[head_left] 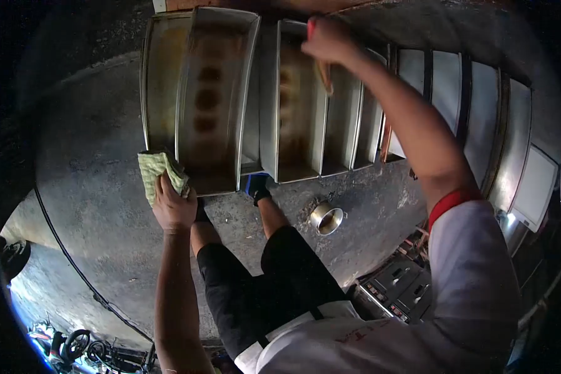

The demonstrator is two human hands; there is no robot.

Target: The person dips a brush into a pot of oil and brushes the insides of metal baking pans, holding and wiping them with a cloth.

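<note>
My left hand (176,202) is closed on a folded yellow-green cloth (154,172), at the near left corner of the metal trays. Beside it lies a long metal tray (221,146) with a brown-stained bottom and several darker round patches. My right hand (330,42) is raised over the far end of another stained tray (298,140), fingers wrapped round a tool. This tool has a red end above the fist and a narrow tan part (324,78) below it. Motion blur hides its exact kind.
More metal trays (340,140) overlap in a row to the right, and further pale panels or trays (483,106) stand beyond my right arm. A metal pot (326,219) sits on the concrete floor (93,162) near my feet. A dark appliance (396,283) is at lower right; a cable runs at left.
</note>
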